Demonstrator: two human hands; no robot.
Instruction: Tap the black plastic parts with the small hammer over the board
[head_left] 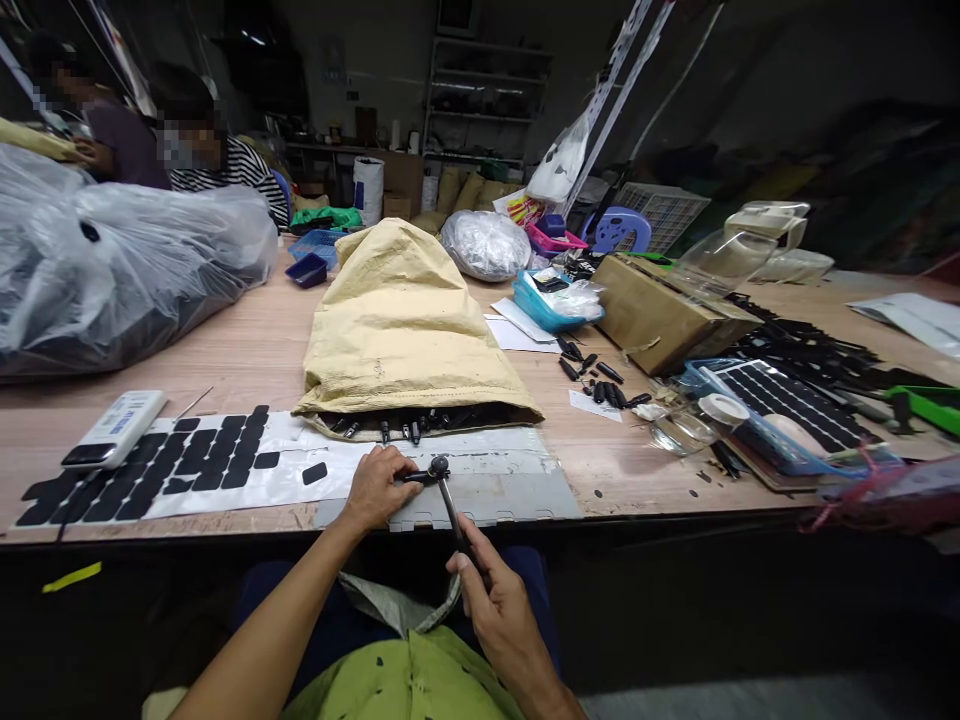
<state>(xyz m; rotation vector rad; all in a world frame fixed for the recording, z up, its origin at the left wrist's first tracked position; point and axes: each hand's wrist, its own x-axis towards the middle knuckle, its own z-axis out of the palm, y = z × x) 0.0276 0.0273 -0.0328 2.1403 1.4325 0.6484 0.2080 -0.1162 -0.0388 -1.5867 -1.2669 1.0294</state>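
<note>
My right hand (495, 605) is closed around the dark handle of a ratchet wrench (449, 503), whose shiny shaft slants up and left. The wrench's round head meets a small black part (414, 478). That part is pinched in the fingers of my left hand (377, 487), just above a grey plate (517, 480) at the table's front edge. Beyond the hands lies a yellow sack (409, 320), its mouth facing me. Several black parts with shiny tips (415, 432) show in the sack's opening; the rest are hidden inside.
Black stickers on a white sheet (289, 490) and a white device (116, 430) lie left. A large plastic bag (127, 270) fills the far left. On the right are loose black parts (600, 390), a cardboard box (660, 310) and a blue tray (780, 445). Two people sit behind.
</note>
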